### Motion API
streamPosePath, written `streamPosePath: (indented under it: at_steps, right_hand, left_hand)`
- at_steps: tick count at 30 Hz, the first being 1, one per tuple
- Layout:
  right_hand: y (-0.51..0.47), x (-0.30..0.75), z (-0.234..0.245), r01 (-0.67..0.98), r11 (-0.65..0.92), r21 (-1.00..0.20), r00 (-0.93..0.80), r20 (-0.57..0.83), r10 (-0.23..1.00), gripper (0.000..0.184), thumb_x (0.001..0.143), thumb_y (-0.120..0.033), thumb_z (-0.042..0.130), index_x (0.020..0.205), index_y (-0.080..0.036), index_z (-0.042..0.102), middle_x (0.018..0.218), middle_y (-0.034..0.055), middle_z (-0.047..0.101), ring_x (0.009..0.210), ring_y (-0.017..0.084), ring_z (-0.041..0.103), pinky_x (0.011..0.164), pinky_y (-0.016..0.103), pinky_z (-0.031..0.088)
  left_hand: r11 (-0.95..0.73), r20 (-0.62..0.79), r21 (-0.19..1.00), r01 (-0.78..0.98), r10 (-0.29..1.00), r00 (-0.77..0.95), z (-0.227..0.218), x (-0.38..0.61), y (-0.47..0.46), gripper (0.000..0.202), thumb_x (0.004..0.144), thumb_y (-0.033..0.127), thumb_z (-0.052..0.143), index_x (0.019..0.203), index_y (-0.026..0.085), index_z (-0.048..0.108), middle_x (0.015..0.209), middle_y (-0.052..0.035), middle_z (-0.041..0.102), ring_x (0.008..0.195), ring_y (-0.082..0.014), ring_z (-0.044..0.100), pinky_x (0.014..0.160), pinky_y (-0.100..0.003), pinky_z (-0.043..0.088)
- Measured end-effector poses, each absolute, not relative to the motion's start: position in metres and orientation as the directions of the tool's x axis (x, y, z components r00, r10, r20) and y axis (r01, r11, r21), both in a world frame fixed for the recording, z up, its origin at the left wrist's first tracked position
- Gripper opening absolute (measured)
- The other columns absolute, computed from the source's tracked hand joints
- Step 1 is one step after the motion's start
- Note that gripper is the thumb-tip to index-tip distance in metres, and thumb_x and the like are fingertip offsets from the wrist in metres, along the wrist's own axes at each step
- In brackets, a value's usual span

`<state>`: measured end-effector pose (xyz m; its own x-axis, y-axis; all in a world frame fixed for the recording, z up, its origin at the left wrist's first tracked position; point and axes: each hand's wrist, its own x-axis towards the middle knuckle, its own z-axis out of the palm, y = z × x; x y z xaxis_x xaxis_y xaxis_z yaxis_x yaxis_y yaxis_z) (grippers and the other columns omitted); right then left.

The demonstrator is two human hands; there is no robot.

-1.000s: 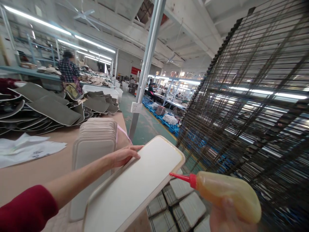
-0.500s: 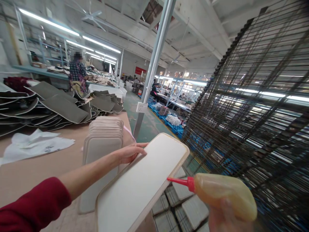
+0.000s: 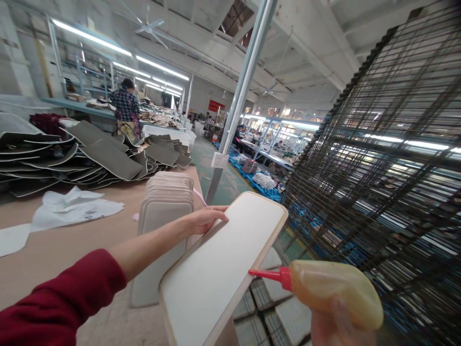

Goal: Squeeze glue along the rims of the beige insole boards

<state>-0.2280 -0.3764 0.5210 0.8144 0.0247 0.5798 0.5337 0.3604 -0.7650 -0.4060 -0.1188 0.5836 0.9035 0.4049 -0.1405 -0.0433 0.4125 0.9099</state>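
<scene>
Two hands busy in the head view: left hand (image 3: 206,219) lies flat w/ fingers spread along the near long edge of the white panel (image 3: 223,262), steadying it more than pinching it, while the right hand (image 3: 336,324) is wrapped around the glue bottle (image 3: 333,290), fingers closed on its body (only the top of that hand shows at the frame's bottom). Vs. a sec ago the panel has swung a bit to the right and tilted up, and the red nozzle (image 3: 268,274) now sits right at the panel's right edge, touching or just off it, can't tell. So the nozzle & edge have closed up. Behind: stack of beige panels (image 3: 166,202) on the table (image 3: 65,250), wire rack (image 3: 389,158) at right, a co-worker (image 3: 126,108) far off.
</scene>
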Motion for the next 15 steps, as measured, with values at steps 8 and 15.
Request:
streamPosePath:
  at_steps: [8, 15]
  right_hand:
    - [-0.376, -0.24, 0.53, 0.464, 0.357, -0.81, 0.866, 0.5, 0.009, 0.047, 0.047, -0.039, 0.086, 0.079, -0.018, 0.06, 0.083, 0.0078, 0.062, 0.083, 0.028, 0.06, 0.057, 0.036, 0.053]
    - [-0.379, -0.239, 0.518, 0.331, 0.368, -0.869, 0.924, 0.378, 0.061, 0.05, 0.052, -0.043, 0.084, 0.089, -0.018, 0.061, 0.079, 0.0065, 0.063, 0.078, 0.027, 0.061, 0.061, 0.039, 0.053]
  left_hand:
    - [0.389, -0.168, 0.921, -0.014, 0.429, 0.888, 0.585, -0.403, -0.114, 0.058, 0.057, 0.015, 0.067, 0.115, 0.02, 0.063, 0.082, -0.0026, 0.072, 0.066, -0.0189, 0.067, 0.058, -0.027, 0.053]
    - [0.377, -0.151, 0.926, -0.031, 0.443, 0.884, 0.588, -0.398, -0.109, 0.056, 0.054, 0.016, 0.069, 0.11, 0.02, 0.064, 0.081, -0.0025, 0.071, 0.067, -0.0189, 0.066, 0.062, -0.029, 0.054]
